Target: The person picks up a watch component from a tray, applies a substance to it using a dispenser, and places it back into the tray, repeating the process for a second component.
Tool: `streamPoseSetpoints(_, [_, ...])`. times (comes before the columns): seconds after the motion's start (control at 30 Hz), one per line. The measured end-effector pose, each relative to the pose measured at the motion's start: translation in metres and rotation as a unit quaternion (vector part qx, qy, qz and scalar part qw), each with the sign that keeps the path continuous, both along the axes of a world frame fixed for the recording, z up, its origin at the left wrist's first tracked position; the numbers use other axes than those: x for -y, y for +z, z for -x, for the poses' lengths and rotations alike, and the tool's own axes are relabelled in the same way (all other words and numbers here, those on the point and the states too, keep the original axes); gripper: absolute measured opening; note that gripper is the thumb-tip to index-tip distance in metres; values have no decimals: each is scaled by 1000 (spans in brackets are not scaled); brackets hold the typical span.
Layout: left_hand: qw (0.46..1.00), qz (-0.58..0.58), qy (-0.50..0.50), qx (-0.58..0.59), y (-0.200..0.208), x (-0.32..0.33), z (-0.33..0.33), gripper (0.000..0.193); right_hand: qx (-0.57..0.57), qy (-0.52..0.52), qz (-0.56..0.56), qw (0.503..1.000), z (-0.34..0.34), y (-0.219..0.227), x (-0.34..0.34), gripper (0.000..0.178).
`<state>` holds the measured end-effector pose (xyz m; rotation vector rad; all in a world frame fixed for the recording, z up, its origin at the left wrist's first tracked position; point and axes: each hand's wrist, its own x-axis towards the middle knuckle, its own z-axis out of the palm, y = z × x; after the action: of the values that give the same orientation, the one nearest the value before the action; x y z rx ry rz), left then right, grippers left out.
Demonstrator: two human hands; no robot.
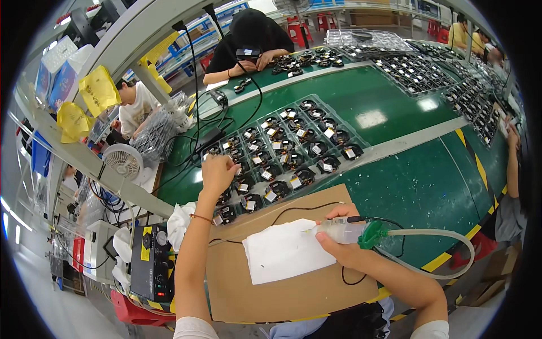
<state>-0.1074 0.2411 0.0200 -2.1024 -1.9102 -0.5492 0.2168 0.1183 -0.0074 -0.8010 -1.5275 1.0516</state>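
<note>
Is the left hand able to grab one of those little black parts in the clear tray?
Probably yes. The left hand already rests over the near left corner of the clear tray, right at the small black parts, with nothing between them.

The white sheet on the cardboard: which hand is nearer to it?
Right. The right hand, holding a syringe-like dispenser, touches the white sheet's edge; the left hand reaches over the parts tray.

A clear dispensing syringe (343, 230) with green cap lies level, near right – black parts fill the clear tray (339, 131), centre-left
</note>
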Motion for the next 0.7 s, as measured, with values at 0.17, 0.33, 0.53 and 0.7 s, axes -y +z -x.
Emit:
streamPoseSetpoints(0.17, [988, 62, 139, -41, -8, 1, -9, 42, 36, 20, 6, 999, 2, 17, 6, 39])
streamPoseSetpoints(0.33, [967, 109, 203, 107, -8, -15, 15, 47, 55, 9, -43, 998, 2, 11, 3, 36])
streamPoseSetpoints(0.53, [981, 16, 129, 141, -17, -13, 30, 36, 45, -7, -61, 997, 7, 4, 6, 35])
streamPoseSetpoints(0.7, [811, 55, -16, 582, 14, 19, 1, 16, 31, -55, -108, 992, 3, -4, 1, 35])
